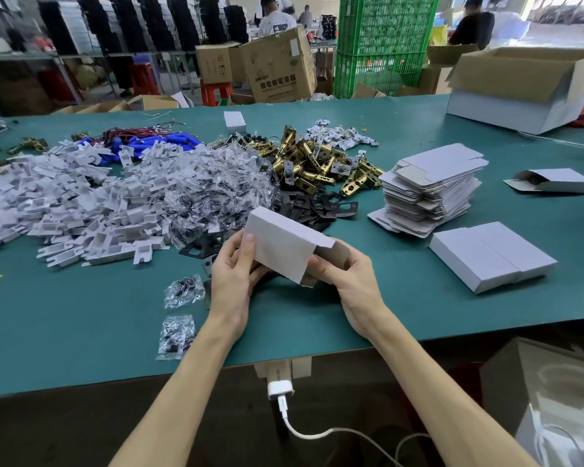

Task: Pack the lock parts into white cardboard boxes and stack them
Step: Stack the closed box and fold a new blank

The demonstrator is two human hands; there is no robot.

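White cardboard box (284,247) held tilted above the near part of the green table (418,315), one end flap open, brown inside showing. Left hand (231,274) grips its left end, thumb flat on the white face. Right hand (348,281) curls round the open flap end. Just behind: black plates (304,207), then brass latches (321,156). Left: clear screw bags (216,183), white plastic parts (81,203). Right: stack of flat box blanks (429,187), closed boxes (489,254) lying side by side.
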